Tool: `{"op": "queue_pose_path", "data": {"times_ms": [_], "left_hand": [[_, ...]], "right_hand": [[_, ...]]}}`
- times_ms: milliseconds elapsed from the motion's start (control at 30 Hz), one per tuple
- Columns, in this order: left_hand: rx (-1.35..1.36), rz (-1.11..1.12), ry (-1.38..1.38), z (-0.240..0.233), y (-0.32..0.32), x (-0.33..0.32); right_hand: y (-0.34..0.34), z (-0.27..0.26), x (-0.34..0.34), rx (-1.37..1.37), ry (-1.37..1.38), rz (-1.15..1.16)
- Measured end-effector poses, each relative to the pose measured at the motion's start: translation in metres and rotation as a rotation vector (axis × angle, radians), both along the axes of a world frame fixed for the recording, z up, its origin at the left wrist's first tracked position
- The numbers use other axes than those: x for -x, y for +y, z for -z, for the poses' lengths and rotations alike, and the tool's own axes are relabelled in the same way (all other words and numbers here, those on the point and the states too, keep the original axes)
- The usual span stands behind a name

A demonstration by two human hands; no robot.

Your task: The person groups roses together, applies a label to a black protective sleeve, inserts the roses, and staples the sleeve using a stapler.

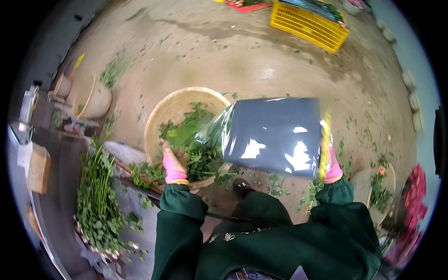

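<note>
My right hand [334, 162], in pink handwear, grips the yellow-edged end of a wrapped bundle [273, 134]. The wrap has a glossy dark grey panel and a clear plastic part, from which blurred green leaves [182, 134] stick out to the left. My fingers behind the yellow edge are mostly hidden. Near those leaves, my left hand [173, 164] is raised with its fingers apart and nothing visibly held. Below the bundle's leafy end stands a large cream basin [159, 115] with leafy cuttings [201, 161] inside.
A heap of long-stemmed flowers [99, 199] lies on the grey bench at left. Cream buckets stand at left [101, 99] and lower right [392, 175]. A yellow plastic crate [308, 28] sits at the back. Leaf scraps are scattered over the floor [245, 77].
</note>
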State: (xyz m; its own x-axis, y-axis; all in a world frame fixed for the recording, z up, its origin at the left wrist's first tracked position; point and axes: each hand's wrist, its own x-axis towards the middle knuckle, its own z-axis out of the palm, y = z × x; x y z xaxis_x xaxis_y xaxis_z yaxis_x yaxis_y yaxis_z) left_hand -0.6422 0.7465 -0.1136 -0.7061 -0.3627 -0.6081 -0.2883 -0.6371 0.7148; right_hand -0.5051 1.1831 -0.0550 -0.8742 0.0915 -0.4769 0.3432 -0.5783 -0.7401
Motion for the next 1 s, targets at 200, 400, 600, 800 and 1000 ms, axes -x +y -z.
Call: {"op": "queue_pose_path", "data": {"times_ms": [200, 400, 600, 800, 1000], "left_hand": [[0.294, 0.139, 0.024, 0.022, -0.004, -0.077], [0.054, 0.409, -0.108, -0.009, 0.019, -0.2], [-0.149, 0.417, -0.232, -0.018, 0.019, -0.227], [-0.14, 0.253, -0.113, -0.024, -0.005, -0.249], [0.049, 0.079, 0.04, -0.043, -0.063, -0.318]], "right_hand": [[-0.079, 0.138, 0.151, 0.047, -0.159, -0.093], [-0.163, 0.291, 0.197, 0.105, -0.393, -0.028], [-0.118, 0.338, 0.218, -0.669, -0.249, -0.463], [-0.12, 0.325, 0.255, -0.253, -0.402, -0.145], [-0.118, 0.267, 0.271, -1.33, -0.173, -0.136]]}}
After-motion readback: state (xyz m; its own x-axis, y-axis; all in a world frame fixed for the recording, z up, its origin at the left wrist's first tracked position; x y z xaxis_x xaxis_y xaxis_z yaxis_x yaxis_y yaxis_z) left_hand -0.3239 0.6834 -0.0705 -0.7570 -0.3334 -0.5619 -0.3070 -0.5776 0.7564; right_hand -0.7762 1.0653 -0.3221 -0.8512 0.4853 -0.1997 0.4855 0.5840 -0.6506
